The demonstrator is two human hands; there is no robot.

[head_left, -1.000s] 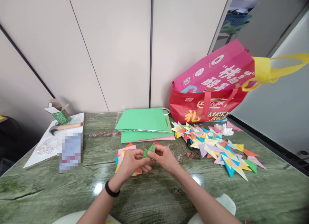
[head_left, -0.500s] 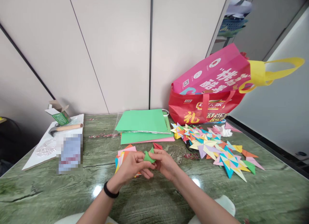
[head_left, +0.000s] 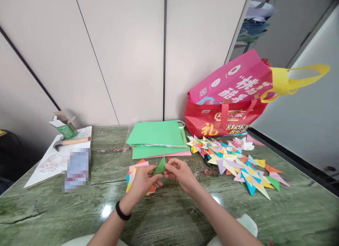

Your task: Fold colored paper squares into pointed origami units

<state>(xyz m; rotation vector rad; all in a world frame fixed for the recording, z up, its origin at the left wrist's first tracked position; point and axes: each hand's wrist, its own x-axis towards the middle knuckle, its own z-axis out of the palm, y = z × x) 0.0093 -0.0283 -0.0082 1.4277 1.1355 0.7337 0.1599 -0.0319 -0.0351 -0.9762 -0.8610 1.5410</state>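
Both of my hands hold a small folded green paper piece point(head_left: 160, 166) above the green marble table point(head_left: 169, 207). My left hand point(head_left: 143, 179), with a black band on its wrist, pinches the piece from the left. My right hand point(head_left: 180, 173) pinches it from the right. Under my left hand lies a small stack of coloured paper squares point(head_left: 134, 169). A little farther back sits a stack of green paper sheets point(head_left: 157, 134).
Several folded multicoloured paper stars point(head_left: 233, 161) spread at the right. A red and pink shopping bag point(head_left: 230, 101) with a yellow handle stands behind them. At the left a white board point(head_left: 50, 159) carries a small green box point(head_left: 65, 127), a hammer point(head_left: 71, 141) and beads.
The green piece has turned in my fingers from a rounded crumpled look to a flat pointed triangle. My hands have risen slightly and stayed close together.
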